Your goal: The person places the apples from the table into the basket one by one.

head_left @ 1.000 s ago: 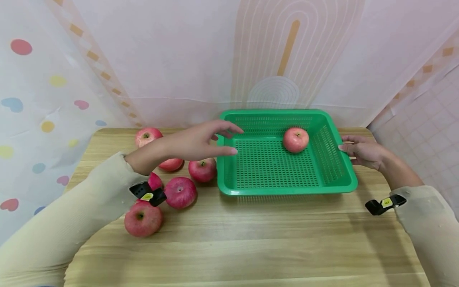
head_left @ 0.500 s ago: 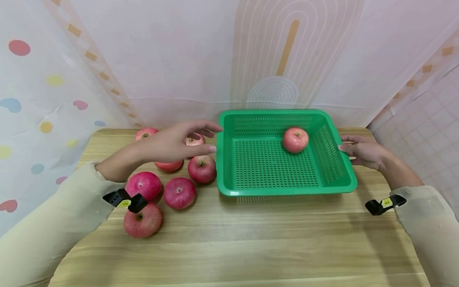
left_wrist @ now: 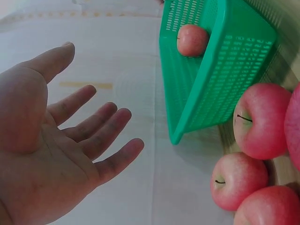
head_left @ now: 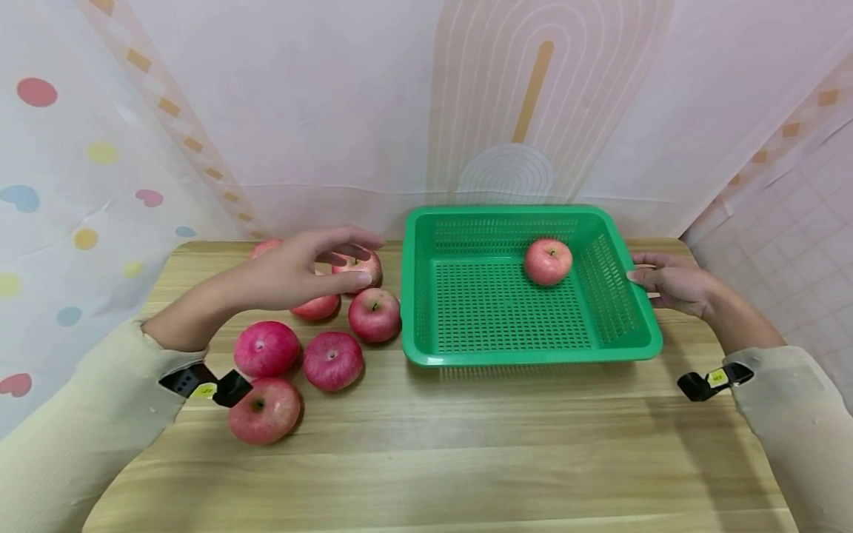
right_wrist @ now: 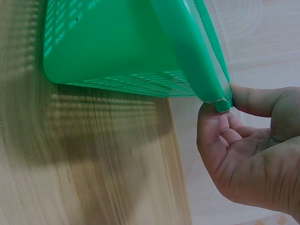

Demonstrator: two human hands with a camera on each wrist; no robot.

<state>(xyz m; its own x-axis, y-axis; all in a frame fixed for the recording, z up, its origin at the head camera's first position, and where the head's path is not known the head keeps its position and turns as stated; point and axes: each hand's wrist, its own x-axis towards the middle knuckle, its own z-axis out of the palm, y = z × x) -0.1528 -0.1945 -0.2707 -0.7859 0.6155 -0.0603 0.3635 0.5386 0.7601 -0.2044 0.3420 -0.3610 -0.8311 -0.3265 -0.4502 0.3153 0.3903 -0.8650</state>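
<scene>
In the head view a green plastic basket (head_left: 513, 358) with slotted walls stands at the back of the table, one red apple (head_left: 548, 261) inside it. My right hand (head_left: 678, 284) pinches the basket's right rim, thumb on top and fingers beneath, as the right wrist view also shows. My left hand (head_left: 293, 268) hovers above the apples left of the basket, fingers spread and relaxed, holding nothing. Just beyond its fingertips lies a pale red apple (head_left: 358, 271), partly covered by the hand. Another apple (head_left: 375, 315) sits beside the basket's left wall.
More apples lie at the left: a dark pink one (head_left: 333, 361), a bright one (head_left: 266, 349) and one nearest me (head_left: 264, 411). The wooden table (head_left: 466, 459) reaches a patterned backdrop (head_left: 320, 111) behind.
My left hand has moved left, from over the basket's left edge to above the apples, uncovering some of them. My right hand keeps its grip, and the basket stays in place.
</scene>
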